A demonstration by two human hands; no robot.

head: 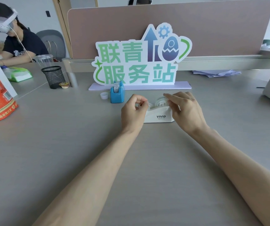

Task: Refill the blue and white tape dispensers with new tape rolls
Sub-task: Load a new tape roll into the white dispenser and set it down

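While two dispensers stand, white (159, 115) and blue (117, 93), the left hand (133, 111) pinches tape and the right (186, 110) hangs loose.

The desk (65, 144) has a matt grey surface with a faint, fine wood-like grain. The white tape dispenser (159, 115) looks like smooth plastic with a slight sheen, and the tape roll (161, 100) in it is clear and glossy. The blue tape dispenser (117, 94) is smooth plastic too. The pen cup (54, 77) is black wire mesh. The standing sign (139, 59) is flat matt board, and the partition (212, 30) behind it looks like dull pink fabric.
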